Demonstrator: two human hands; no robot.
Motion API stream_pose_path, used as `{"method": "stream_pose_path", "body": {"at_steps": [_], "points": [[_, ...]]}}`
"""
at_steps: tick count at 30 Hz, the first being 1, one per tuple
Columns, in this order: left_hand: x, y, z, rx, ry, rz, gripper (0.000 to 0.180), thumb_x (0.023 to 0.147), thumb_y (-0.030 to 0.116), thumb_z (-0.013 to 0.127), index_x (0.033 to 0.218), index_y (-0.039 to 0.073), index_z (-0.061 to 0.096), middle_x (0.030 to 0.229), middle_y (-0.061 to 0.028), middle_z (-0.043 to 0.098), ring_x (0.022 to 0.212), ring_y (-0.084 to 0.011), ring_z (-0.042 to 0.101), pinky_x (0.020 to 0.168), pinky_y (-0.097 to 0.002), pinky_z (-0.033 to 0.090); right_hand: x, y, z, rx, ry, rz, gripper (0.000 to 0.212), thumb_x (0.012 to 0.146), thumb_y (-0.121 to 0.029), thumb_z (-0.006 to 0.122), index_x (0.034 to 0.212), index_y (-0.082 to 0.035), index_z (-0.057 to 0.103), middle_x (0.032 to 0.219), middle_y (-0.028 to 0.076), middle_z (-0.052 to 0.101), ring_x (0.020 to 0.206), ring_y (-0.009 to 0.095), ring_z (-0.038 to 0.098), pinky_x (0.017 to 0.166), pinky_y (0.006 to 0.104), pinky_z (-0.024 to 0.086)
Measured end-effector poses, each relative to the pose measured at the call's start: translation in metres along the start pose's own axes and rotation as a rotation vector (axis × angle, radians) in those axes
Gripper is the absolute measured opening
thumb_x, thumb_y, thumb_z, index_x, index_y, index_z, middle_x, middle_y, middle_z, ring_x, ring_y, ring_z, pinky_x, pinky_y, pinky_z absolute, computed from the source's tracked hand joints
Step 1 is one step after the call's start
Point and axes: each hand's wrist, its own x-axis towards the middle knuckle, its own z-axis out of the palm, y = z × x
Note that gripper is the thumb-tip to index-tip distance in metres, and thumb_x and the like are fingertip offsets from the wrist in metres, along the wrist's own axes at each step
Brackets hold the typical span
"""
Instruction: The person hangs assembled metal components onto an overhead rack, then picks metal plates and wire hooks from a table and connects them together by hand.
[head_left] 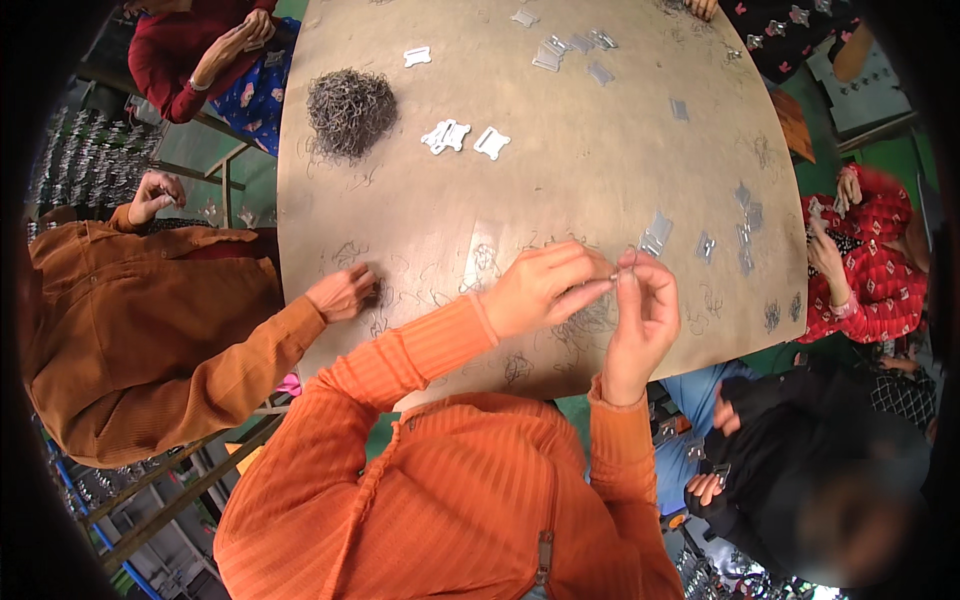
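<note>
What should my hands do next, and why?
Probably settle what looks like a small piece, too tiny to identify, between your left hand and right hand before reaching for the loose wires on the table: both hands pinch there, so neither looks free.

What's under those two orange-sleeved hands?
Thin dark wire bits on the brown table show between the left hand and right hand; anything directly beneath both hands is covered.

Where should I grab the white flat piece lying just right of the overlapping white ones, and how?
Probably pinch its right-hand edge, coming in from the right. The white flat piece lies flat with that edge uncovered, while the overlapping white pieces sit close on its left. It looks thin, so you may need to tip the edge up first.
</note>
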Motion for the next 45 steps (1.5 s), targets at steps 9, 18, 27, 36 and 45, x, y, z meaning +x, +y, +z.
{"method": "stream_pose_path", "body": {"at_steps": [9,18,27,36,45], "points": [[0.017,-0.221,-0.058,0.752,-0.102,-0.223,0.044,0.08,0.001,0.054,0.124,0.002,0.051,0.115,-0.0176,0.059,0.105,-0.0322,0.058,0.089,-0.0386,0.047,0.018,-0.004,-0.004,0.023,-0.019,-0.146,0.01,0.083,0.004,0.059,0.088,-0.002,0.052,0.092,0.008,0.057,0.093,0.02,0.053,0.088,0.0344,0.041],[0.038,-0.214,-0.069,1.064,-0.837,-0.512,0.04,0.079,0.003,0.052,0.118,0.007,0.053,0.109,-0.0094,0.057,0.109,-0.0269,0.052,0.089,-0.037,0.046,0.012,0.001,-0.001,0.059,-0.049,-0.142,0.011,0.083,0.005,0.059,0.088,-0.002,0.052,0.093,0.009,0.058,0.092,0.019,0.053,0.087,0.0329,0.041],[-0.008,-0.244,-0.092,1.01,-0.479,-0.276,0.041,0.079,0.005,0.056,0.12,0.003,0.051,0.128,-0.0126,0.048,0.12,-0.0306,0.045,0.098,-0.0379,0.041,-0.017,-0.008,-0.003,0.046,-0.073,-0.124,0.011,0.083,0.006,0.06,0.089,-0.001,0.053,0.093,0.009,0.058,0.092,0.018,0.054,0.088,0.0326,0.041],[0.008,-0.218,-0.09,1.021,-0.477,-0.543,0.035,0.071,0.015,0.07,0.103,0.006,0.057,0.104,-0.0156,0.06,0.105,-0.0309,0.053,0.087,-0.0377,0.047,-0.055,-0.008,0.008,0.026,-0.088,-0.136,0.01,0.081,0.005,0.062,0.086,-0.001,0.054,0.093,0.009,0.057,0.088,0.016,0.054,0.083,0.0284,0.043],[-0.015,-0.21,-0.101,0.98,-0.488,-0.732,0.053,0.06,0.028,0.082,0.103,0.007,0.059,0.098,-0.017,0.061,0.098,-0.0319,0.056,0.083,-0.0366,0.047,-0.082,0.0,0.01,0.001,-0.122,-0.104,0.01,0.082,0.001,0.064,0.085,-0.002,0.055,0.092,0.007,0.059,0.087,0.016,0.056,0.081,0.0268,0.044]]}}
